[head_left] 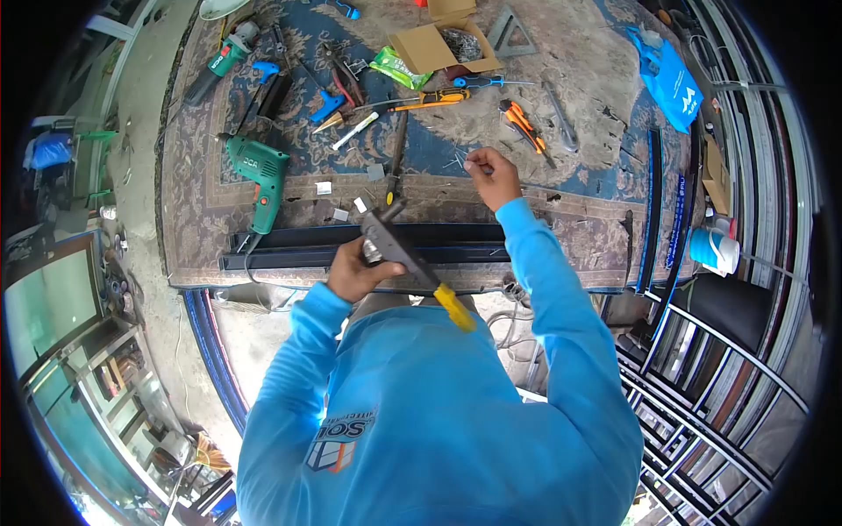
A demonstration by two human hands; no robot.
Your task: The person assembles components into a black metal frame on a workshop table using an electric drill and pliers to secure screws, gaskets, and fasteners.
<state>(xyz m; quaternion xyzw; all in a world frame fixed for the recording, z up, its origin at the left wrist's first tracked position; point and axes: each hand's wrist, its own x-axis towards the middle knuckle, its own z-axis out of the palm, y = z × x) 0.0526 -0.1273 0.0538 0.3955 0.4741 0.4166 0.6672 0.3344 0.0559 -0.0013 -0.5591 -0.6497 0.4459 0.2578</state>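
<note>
My left hand point(355, 273) is closed round a grey hand tool with a yellow handle point(454, 307), perhaps a riveter, held over the table's front edge. To its right, my right hand point(493, 178) is raised over the carpet-covered table with thumb and fingers pinched together. What it pinches is too small to make out; some thin pins point(458, 159) lie just left of the fingertips. Black metal profiles point(456, 254) lie along the front edge, behind the grey tool. A green drill point(259, 175) rests on the carpet at left.
Further back are a green grinder point(230, 57), an open cardboard box point(430, 46), orange cutters point(522, 123), screwdrivers, a metal triangle point(510, 37) and a blue bag point(668, 81). Long profiles point(651, 210) lie at the right side. A white bucket point(715, 252) stands beyond the right edge.
</note>
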